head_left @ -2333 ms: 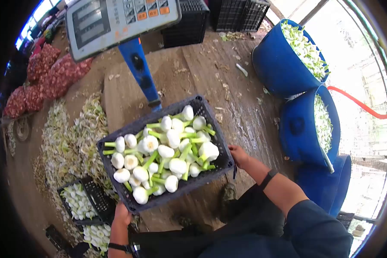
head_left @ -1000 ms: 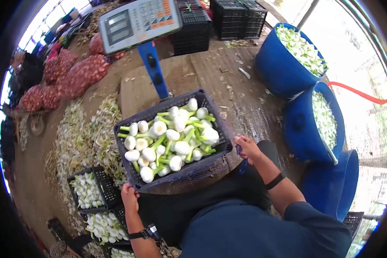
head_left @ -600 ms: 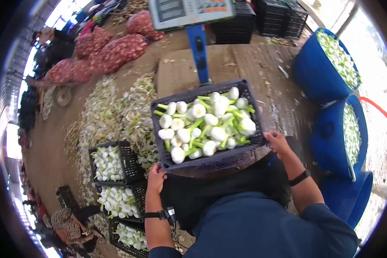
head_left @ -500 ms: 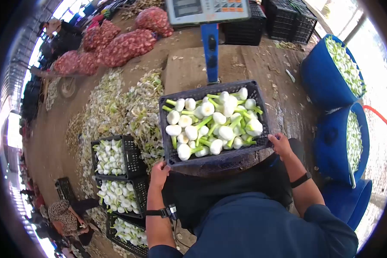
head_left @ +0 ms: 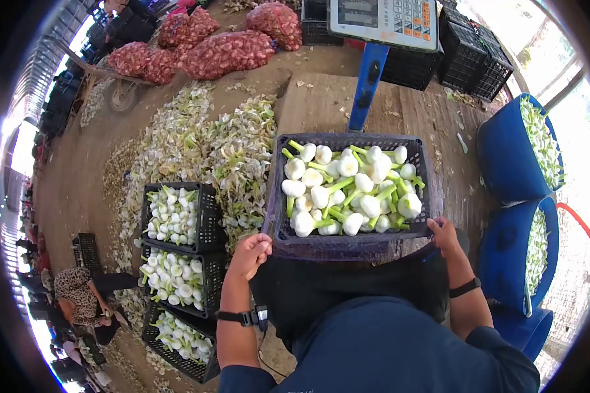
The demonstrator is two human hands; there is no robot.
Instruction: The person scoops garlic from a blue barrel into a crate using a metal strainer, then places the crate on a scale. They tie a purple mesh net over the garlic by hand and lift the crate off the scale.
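A black plastic crate full of white bulbs with cut green stalks, which look like fresh garlic, sits in front of me below the scale display. Translucent purplish plastic film shows along its sides and front. My left hand is closed, fingertips pinched on the film at the near left corner. At the near right corner, my right hand has its thumb and fingers closed on the film's edge, right against the crate. The undersides of both hands' grips are hidden.
A scale display stands on a blue post behind the crate. Filled crates are stacked at left beside peelings. Red mesh sacks lie farther back. Blue barrels stand right. A person sits at lower left.
The view has turned, so the crate and scale appear farther right and the crate looks level. The film now shows wider at the crate's sides, and both hands remain at the near corners.
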